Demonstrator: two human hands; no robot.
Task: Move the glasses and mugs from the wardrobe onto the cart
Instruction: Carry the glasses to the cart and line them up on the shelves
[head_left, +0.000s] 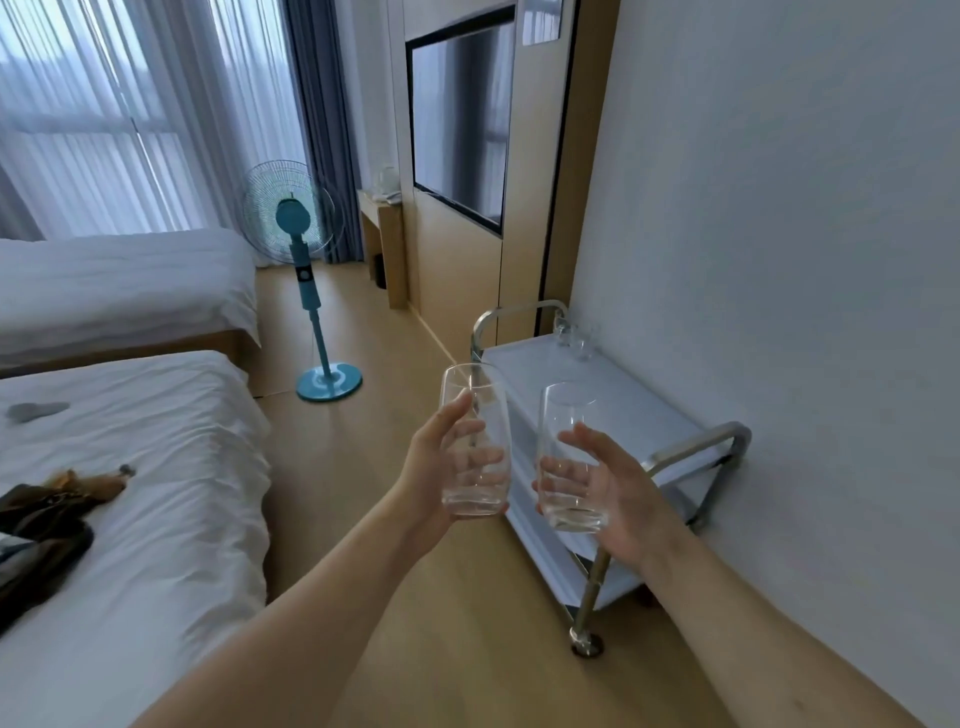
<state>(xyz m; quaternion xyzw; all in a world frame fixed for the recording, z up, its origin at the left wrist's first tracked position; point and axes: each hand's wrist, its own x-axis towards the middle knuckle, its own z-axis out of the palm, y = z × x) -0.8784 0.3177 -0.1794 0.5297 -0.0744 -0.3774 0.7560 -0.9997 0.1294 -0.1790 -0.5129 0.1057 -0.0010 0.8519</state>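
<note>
Presently left hand (441, 470) grips one clear tumbler (475, 441), right hand (605, 486) another (569, 457); thin, slippery, fragile glass, best held mid-body above cart (623, 410).

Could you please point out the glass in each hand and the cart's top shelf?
left-hand glass (475, 415): head view, upper wall.
right-hand glass (563, 415): head view, upper wall.
cart's top shelf (623, 400): head view, bare white surface.
</note>
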